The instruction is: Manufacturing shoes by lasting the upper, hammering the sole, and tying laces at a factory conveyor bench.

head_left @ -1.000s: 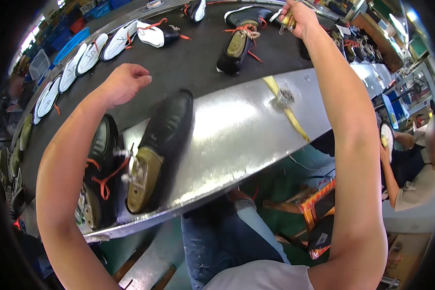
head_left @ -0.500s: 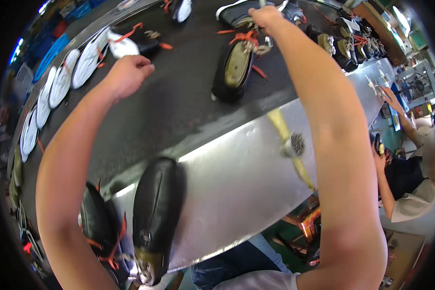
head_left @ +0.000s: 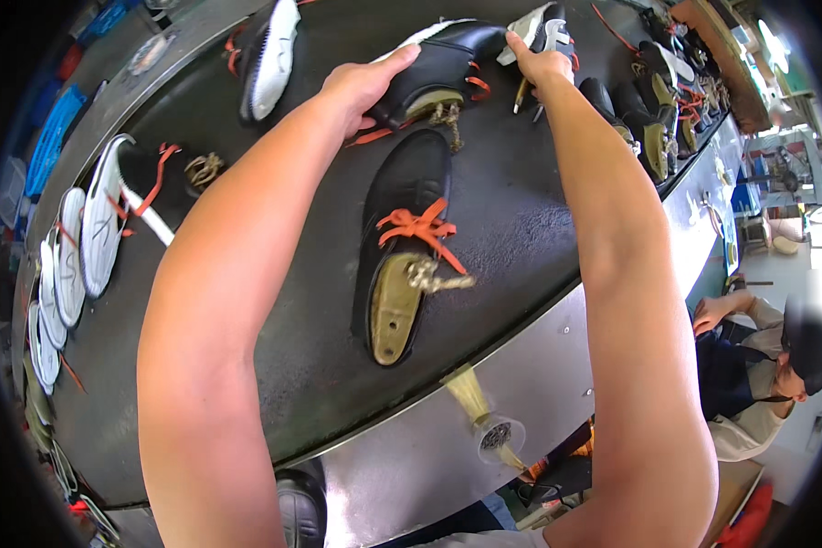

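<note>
At the far middle of the dark work surface, my left hand (head_left: 361, 89) is closed on a black shoe (head_left: 452, 57) with a white sole edge and orange lace, its thumb along the sole side. My right hand (head_left: 543, 69) is closed at the toe end of that shoe, in front of another shoe (head_left: 554, 26) with a white sole. A thin tool (head_left: 521, 95) sticks out below my right fingers; its kind is unclear. Nearer me lies a black shoe (head_left: 417, 187) with a tied orange lace, an olive last in its opening and a cord on it.
White-soled shoes (head_left: 100, 219) stand along the left edge, and another (head_left: 272, 59) lies at the far left. Several black shoes on lasts (head_left: 644, 119) crowd the far right. A metal ledge (head_left: 384, 489) with a small round cup (head_left: 498, 437) runs before me. A co-worker (head_left: 749, 356) is at right.
My left hand has moved from over the left of the surface onto the shoe. My right hand stays at the far side. The view has shifted, bringing the shoe with the tied lace nearer the middle.
</note>
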`<state>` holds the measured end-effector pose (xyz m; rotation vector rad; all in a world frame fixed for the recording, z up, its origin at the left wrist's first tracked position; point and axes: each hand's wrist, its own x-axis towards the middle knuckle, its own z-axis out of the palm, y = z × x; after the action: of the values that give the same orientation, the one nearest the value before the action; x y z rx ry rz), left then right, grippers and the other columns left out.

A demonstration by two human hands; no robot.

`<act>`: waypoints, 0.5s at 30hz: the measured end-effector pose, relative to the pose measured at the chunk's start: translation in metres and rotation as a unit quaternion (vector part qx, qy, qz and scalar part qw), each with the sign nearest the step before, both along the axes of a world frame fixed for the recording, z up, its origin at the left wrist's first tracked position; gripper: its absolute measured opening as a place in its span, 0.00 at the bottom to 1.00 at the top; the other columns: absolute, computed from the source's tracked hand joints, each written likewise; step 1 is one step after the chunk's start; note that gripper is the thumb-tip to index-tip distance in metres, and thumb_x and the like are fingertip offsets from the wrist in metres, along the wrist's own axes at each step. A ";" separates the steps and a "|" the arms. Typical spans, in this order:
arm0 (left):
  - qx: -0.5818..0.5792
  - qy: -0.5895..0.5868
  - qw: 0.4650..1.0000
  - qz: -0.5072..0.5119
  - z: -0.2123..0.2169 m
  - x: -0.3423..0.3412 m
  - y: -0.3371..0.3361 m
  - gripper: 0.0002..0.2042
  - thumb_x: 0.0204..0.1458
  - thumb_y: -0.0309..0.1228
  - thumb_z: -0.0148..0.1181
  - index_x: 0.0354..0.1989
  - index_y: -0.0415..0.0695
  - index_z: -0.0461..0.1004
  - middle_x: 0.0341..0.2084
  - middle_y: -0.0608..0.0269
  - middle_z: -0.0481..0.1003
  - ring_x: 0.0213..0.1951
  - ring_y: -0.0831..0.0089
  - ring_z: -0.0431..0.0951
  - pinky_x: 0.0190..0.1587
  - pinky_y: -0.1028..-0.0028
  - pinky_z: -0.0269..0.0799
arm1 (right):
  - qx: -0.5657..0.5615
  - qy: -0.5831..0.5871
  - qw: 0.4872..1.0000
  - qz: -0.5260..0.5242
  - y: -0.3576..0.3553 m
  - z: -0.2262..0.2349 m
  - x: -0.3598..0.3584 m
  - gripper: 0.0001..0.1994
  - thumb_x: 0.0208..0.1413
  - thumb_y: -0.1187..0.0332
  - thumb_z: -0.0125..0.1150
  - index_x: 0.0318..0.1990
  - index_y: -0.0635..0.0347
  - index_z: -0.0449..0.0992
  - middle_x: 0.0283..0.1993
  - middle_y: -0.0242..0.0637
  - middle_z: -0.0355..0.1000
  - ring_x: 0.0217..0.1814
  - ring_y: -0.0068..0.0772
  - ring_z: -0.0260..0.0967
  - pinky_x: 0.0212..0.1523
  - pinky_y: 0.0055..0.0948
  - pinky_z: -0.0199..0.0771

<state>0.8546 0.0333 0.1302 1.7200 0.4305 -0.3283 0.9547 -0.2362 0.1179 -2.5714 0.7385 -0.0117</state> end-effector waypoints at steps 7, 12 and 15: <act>0.288 -0.306 0.907 -0.007 -0.028 0.007 -0.009 0.28 0.38 0.38 0.78 0.47 0.40 0.74 0.52 0.51 0.72 0.57 0.58 0.70 0.60 0.62 0.65 | 0.116 -0.008 0.992 0.040 -0.021 0.001 -0.008 0.43 0.38 0.39 0.71 0.45 0.80 0.74 0.40 0.49 0.78 0.38 0.35 0.79 0.39 0.31 0.79; 0.460 -0.614 0.612 -0.192 0.011 -0.035 0.035 0.25 0.35 0.25 0.74 0.45 0.43 0.72 0.58 0.51 0.65 0.58 0.48 0.66 0.61 0.55 0.63 | 0.077 -0.058 0.995 0.035 -0.061 -0.004 -0.019 0.39 0.34 0.42 0.73 0.39 0.79 0.77 0.38 0.51 0.77 0.38 0.39 0.78 0.40 0.33 0.79; 0.475 -0.555 0.646 -0.220 0.022 -0.074 0.076 0.25 0.38 0.26 0.72 0.48 0.42 0.70 0.55 0.54 0.69 0.58 0.52 0.67 0.56 0.56 0.66 | 0.077 0.000 0.992 0.104 -0.034 -0.006 -0.037 0.38 0.37 0.43 0.73 0.39 0.79 0.77 0.34 0.49 0.74 0.37 0.36 0.73 0.38 0.37 0.73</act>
<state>0.7802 0.1095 0.1527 2.6288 -0.9359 0.8066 0.9174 -0.2702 0.1123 -2.4857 0.4480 0.1068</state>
